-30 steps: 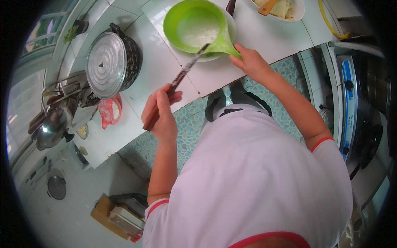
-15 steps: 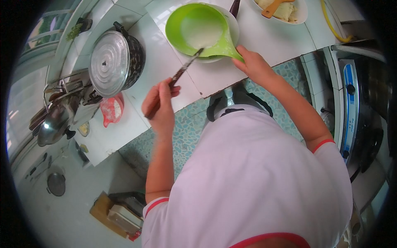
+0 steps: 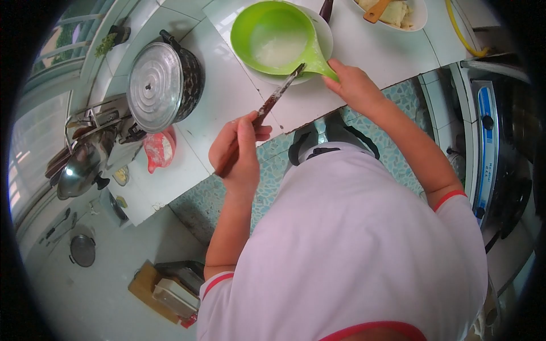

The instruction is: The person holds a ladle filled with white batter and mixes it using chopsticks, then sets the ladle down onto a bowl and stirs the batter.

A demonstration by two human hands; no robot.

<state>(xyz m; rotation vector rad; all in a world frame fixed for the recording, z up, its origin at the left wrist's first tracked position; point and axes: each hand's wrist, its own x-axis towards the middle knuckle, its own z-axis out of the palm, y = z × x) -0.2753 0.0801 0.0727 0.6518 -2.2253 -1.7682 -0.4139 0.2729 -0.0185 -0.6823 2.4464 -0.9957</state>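
My left hand (image 3: 237, 149) is closed around dark brown chopsticks (image 3: 273, 101), held together and smeared with something white. Their tips rest at or just over the near rim of a green plastic dipper (image 3: 242, 41), beside its handle; contact is hard to tell. White, milky liquid or batter (image 3: 278, 48) lies in the dipper. My right hand (image 3: 358, 88) grips the dipper's handle. Beneath the dipper is a white bowl or plate (image 3: 325, 42), mostly hidden.
A lidded pot (image 3: 153, 88) stands left on the tiled counter (image 3: 227, 74), near a red floury scoop (image 3: 159, 152) and a utensil rack (image 3: 94, 128). A white bowl (image 3: 420, 20) of pale food with a wooden spatula (image 3: 376, 10) is at upper right. A stove (image 3: 486, 150) stands right.
My left hand has moved right, taking the chopstick tips from the dipper's front rim toward its handle. My right hand keeps its hold on the handle. The whole view has shifted slightly.
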